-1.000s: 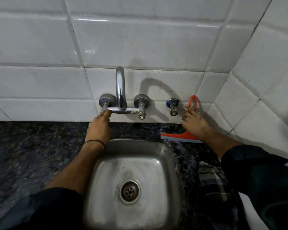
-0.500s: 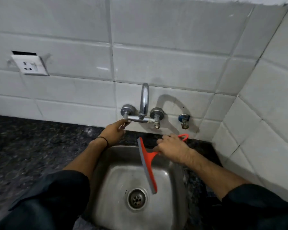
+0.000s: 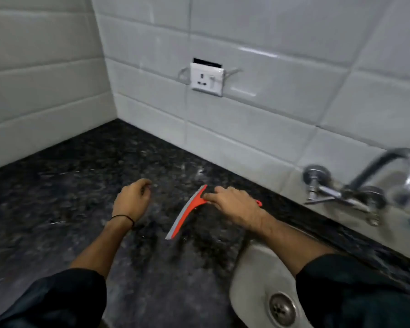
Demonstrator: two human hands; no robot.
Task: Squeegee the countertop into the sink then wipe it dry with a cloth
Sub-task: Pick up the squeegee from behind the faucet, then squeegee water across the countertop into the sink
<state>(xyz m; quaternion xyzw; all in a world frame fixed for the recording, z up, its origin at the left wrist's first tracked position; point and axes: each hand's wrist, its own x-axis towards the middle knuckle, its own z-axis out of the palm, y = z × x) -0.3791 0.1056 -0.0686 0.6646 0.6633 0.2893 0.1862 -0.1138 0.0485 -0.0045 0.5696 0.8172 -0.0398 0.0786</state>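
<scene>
Right grip [image 3: 234, 205] curled over the handle of the red squeegee [image 3: 187, 214], fingers wrapped down onto it, handle end poking out at 3 o'clock of the knuckles. Blade across the dark speckled desk [image 3: 57, 197], running from 1 o'clock to 7 o'clock, grey edge facing 9 o'clock. Left grip [image 3: 131, 200] near, at 9 o'clock of the blade, fingers loosely curled, holding nothing; touching the desk or not, cannot tell. Steel sink [image 3: 253, 268] at 4 o'clock of the squeegee. Blurred tap [image 3: 376, 181] at 3 o'clock. Wall socket [image 3: 207, 79] at 12 o'clock.
</scene>
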